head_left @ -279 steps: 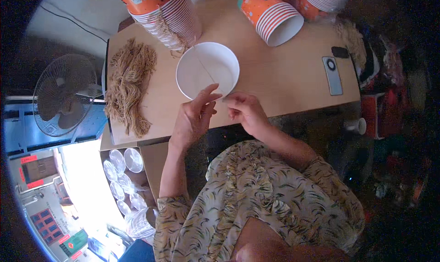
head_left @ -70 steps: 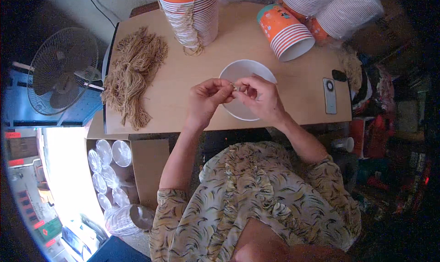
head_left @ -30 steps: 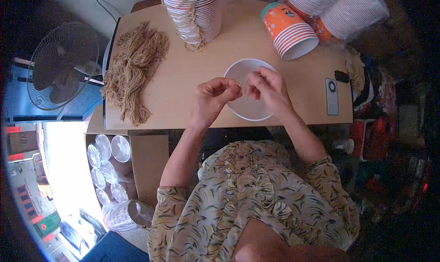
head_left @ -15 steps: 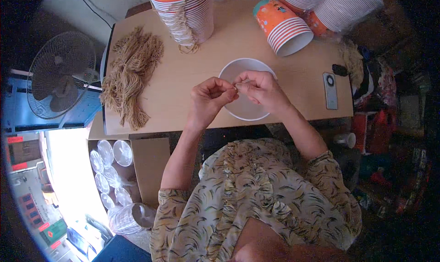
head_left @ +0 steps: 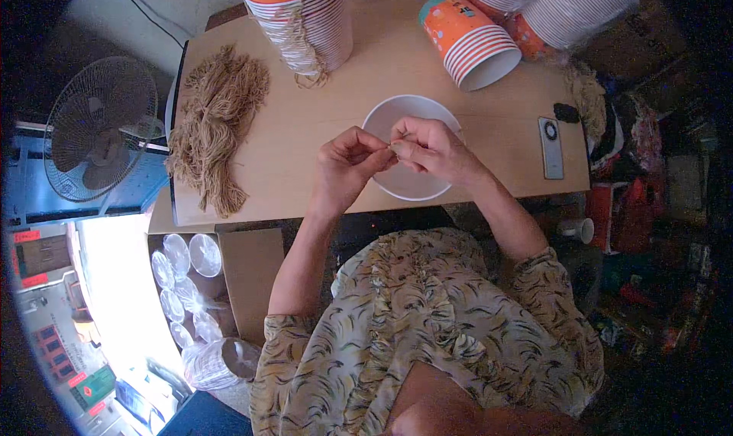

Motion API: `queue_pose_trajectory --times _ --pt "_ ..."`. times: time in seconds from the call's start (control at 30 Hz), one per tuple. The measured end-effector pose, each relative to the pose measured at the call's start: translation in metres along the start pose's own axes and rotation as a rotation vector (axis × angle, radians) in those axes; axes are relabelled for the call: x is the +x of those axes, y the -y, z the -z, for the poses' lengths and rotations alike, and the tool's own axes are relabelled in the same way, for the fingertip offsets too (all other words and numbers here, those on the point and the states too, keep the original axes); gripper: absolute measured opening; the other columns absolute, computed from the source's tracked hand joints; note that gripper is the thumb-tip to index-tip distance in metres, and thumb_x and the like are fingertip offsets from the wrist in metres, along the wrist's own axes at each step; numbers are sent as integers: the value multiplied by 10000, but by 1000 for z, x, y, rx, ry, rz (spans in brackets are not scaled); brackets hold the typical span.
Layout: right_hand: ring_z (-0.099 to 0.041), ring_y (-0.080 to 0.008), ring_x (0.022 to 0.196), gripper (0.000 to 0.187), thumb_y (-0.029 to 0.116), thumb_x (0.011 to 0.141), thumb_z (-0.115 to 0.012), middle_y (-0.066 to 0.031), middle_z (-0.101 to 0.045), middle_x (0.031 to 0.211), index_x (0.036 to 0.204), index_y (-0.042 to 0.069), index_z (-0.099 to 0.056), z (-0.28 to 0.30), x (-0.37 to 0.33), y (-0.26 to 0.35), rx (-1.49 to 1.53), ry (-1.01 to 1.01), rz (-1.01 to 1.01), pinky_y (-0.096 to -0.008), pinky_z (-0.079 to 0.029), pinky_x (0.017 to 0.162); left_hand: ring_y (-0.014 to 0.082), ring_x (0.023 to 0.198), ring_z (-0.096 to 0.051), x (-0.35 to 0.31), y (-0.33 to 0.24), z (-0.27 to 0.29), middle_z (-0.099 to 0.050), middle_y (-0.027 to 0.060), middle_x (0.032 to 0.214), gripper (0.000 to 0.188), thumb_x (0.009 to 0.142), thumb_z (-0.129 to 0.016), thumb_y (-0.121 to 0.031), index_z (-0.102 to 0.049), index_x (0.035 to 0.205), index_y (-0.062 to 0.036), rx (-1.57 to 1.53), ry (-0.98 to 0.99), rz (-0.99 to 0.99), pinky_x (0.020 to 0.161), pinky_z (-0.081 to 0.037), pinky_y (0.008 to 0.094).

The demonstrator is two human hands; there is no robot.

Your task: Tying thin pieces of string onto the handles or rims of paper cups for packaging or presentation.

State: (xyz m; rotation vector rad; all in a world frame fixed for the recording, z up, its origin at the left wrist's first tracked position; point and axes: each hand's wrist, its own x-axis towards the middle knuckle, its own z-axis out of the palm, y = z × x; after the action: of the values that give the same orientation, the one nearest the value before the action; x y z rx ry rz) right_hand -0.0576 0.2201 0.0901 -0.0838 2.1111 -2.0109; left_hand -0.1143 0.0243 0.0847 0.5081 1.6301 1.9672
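Observation:
Over the near table half, a white paper bucket (head_left: 411,185) stands with its round mouth facing up. My left hand (head_left: 350,161) is at its left rim, thumb and index finger pinched together. My right hand (head_left: 434,152) hangs over the bucket's mouth, also pinching, its fingertips meeting those of my left. Whatever small thing lies between the fingertips is too small to make out. A bundle of tan twine (head_left: 221,130) lies at the table's left. Farther back rises a tall stack of orange and white paper buckets (head_left: 324,35), with loose strings hanging down its side.
At the back right, a short stack of orange buckets (head_left: 466,39) lies tipped beside more wrapped stacks (head_left: 576,12). A phone (head_left: 551,150) rests on the right side of the table (head_left: 305,161). Left are a fan (head_left: 101,130) and a carton (head_left: 248,276) by plastic-wrapped cups (head_left: 206,254).
Both hands stay pinched together over the bucket, with only a slight shift of the fingers. The view has tilted a little; nothing else has visibly moved.

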Motion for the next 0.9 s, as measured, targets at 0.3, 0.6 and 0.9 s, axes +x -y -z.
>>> queue_pose_trajectory --times 0.3,0.6,0.9 --pt "-474 -46 574 237 270 1018 -513 19 -521 687 995 38 -557 -3 -5 -2 143 -84 -42 -205 -374 501 156 853 -699 0 -1 2 -703 87 904 53 903 -657 46 -618 923 16 -79 2 15 811 -598 290" --pt "-503 -28 593 197 226 997 -584 21 -585 749 1042 36 -612 -7 -3 7 5 -112 -21 -188 -384 510 168 859 -705 1 3 5 -698 97 903 60 910 -656 31 -604 941 26 -80 20 27 807 -601 294" --pt "-499 -8 601 152 183 980 -602 42 -588 749 959 38 -641 -9 -5 11 20 -226 -16 -181 -383 504 197 841 -712 -1 2 5 -709 116 910 73 918 -672 -26 -616 943 13 -95 15 53 775 -585 308"
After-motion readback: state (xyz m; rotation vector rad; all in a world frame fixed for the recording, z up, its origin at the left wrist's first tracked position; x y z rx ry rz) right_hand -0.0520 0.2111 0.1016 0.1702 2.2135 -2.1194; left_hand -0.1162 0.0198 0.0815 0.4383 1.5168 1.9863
